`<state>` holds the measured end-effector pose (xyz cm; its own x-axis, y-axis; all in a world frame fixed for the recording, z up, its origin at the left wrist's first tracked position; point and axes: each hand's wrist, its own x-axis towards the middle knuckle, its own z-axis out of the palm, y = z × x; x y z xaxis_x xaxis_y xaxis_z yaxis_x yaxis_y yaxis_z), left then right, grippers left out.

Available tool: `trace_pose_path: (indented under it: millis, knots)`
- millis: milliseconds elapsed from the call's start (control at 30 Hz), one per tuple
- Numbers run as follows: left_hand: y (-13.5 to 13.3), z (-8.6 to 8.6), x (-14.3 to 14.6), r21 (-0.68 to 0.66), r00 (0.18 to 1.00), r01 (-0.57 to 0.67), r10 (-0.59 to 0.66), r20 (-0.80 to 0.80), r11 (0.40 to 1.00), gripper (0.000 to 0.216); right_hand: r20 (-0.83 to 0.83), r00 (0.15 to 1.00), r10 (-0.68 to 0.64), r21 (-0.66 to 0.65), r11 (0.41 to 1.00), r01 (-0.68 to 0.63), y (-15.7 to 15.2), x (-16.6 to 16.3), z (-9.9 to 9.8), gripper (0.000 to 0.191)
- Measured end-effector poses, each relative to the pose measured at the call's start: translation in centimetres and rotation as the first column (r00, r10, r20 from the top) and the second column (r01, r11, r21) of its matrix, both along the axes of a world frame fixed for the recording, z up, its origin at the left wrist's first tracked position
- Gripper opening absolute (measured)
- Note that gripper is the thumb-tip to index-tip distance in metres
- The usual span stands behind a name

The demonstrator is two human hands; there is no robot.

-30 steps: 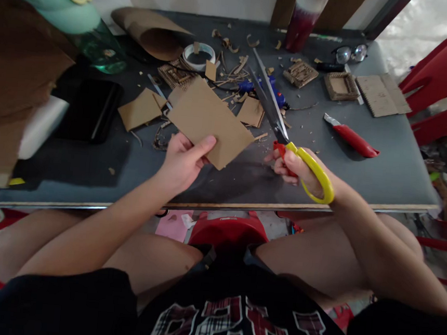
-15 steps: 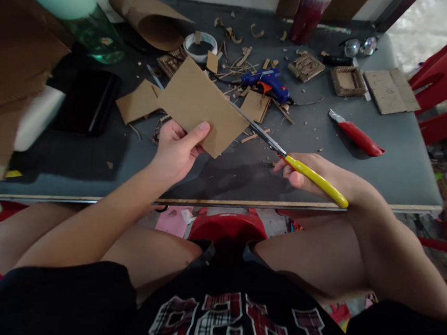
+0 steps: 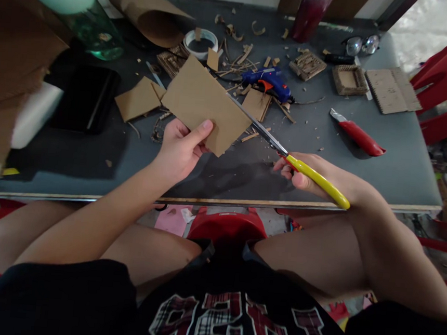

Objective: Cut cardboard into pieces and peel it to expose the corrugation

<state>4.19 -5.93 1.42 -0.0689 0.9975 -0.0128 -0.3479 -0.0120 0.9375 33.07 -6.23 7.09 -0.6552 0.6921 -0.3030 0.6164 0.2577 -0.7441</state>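
My left hand (image 3: 184, 146) pinches a flat tan piece of cardboard (image 3: 204, 100) by its near edge, thumb on top, above the table. In my right hand (image 3: 305, 172) are scissors (image 3: 272, 142) with long metal blades and a yellow handle; a bit of red shows under the handle. The blades lie along the cardboard's right-hand edge, and one runs partly out of sight by it. Beyond the cardboard, a blue glue gun (image 3: 270, 82) with an orange trigger lies among cardboard scraps and thin strips.
A red-handled utility knife (image 3: 359, 136) lies at the right. Behind it are small cardboard frames (image 3: 348, 80), a corrugated piece (image 3: 392, 90) and glasses (image 3: 361, 45). A tape roll (image 3: 200, 44), a green bottle (image 3: 91, 20) and a black case (image 3: 86, 98) stand to the left.
The cardboard and my left hand have shifted very slightly right. The scissors still meet the same edge, and both hands keep their holds.
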Motion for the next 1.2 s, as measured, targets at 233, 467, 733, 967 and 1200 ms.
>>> trace_pose_path:
  millis: [233,467,733,967,1200]
  knots:
    - [-0.2,-0.2,0.2,-0.005,0.998,0.006,-0.006,0.057,1.000,0.039,-0.091,0.995,0.044,0.052,0.998,-0.039,0.3,0.6,-0.8,0.092]
    - [-0.4,-0.1,0.1,-0.002,0.999,0.020,-0.020,0.037,1.000,0.037,-0.114,0.993,0.032,0.089,0.996,-0.021,0.0,-0.3,0.2,0.094]
    - [-0.1,0.7,-0.2,0.072,0.998,-0.029,0.025,0.062,0.997,0.029,0.021,1.000,0.007,0.145,0.989,-0.010,0.7,0.4,-0.3,0.100]
    - [-0.4,1.0,0.5,0.115,0.998,-0.018,0.011,0.065,0.993,0.035,0.001,0.998,0.062,0.112,0.992,-0.061,1.0,-0.1,-0.4,0.093]
    - [-0.5,1.1,0.2,0.011,1.000,-0.002,0.002,0.024,1.000,0.037,-0.123,0.991,0.059,0.095,0.994,-0.047,0.7,0.0,-0.6,0.089]
